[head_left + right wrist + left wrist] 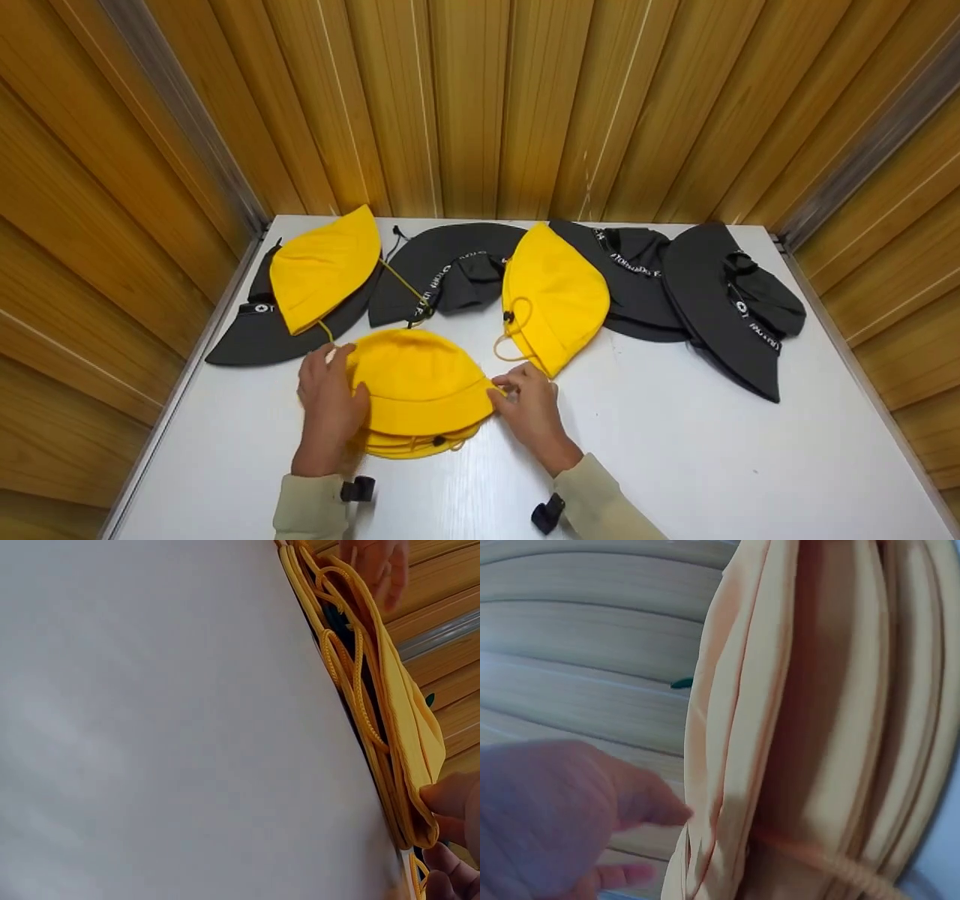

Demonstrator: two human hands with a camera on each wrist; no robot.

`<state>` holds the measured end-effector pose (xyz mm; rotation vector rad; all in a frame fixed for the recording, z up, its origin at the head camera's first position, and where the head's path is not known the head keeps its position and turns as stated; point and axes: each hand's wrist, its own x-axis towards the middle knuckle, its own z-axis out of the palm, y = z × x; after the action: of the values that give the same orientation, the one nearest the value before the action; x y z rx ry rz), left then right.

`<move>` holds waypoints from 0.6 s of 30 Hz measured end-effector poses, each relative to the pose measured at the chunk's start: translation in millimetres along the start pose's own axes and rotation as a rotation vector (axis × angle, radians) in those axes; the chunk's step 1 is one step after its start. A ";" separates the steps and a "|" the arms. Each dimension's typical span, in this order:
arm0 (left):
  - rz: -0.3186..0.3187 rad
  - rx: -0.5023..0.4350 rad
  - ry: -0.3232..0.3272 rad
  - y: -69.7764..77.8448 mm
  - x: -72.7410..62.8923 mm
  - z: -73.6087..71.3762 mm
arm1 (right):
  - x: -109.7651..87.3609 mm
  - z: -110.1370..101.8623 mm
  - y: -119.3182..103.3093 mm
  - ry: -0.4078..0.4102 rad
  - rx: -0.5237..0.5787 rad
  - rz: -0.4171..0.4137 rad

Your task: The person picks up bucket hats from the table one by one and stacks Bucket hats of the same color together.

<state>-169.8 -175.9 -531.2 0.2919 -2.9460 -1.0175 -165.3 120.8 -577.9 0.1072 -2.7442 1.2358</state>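
Observation:
A yellow bucket hat (420,375) lies flattened on top of other yellow bucket hats (397,450), their brims layered at the front. My right hand (531,405) pinches the top hat's right brim corner between thumb and fingers; the right wrist view shows this hand (454,829) at the brim's end. At the stack's left side is my left hand (328,401), fingers loosely bent. In the left wrist view, a fingertip of that hand (562,817) comes right up to the folded yellow fabric (742,712). Yellow cords (360,690) with a dark toggle hang out between the brims.
Behind the stack, a yellow hat (326,270) leans on a black bucket hat (247,341) at left. Another yellow hat (555,300) lies at centre right. More black hats (450,262) line the white table's (675,465) back edge, with several overlapping at right. Wood-panelled walls (480,105) enclose it.

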 end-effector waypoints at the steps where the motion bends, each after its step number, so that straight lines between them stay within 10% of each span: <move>1: 0.066 0.014 -0.002 4.4 -1.3 4.6 | 0.4 -0.5 0.2 0.000 0.012 0.002; 8: 0.365 0.143 -0.082 26.0 -7.5 36.2 | 8.9 -8.1 2.1 0.039 0.129 0.033; 18: 0.321 0.262 -0.265 19.5 -1.1 56.3 | 42.0 -50.4 13.5 0.259 0.180 0.108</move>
<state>-176.1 -126.3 -563.6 -0.3342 -3.2114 -0.6772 -204.0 167.0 -548.7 -0.1737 -2.4446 1.4120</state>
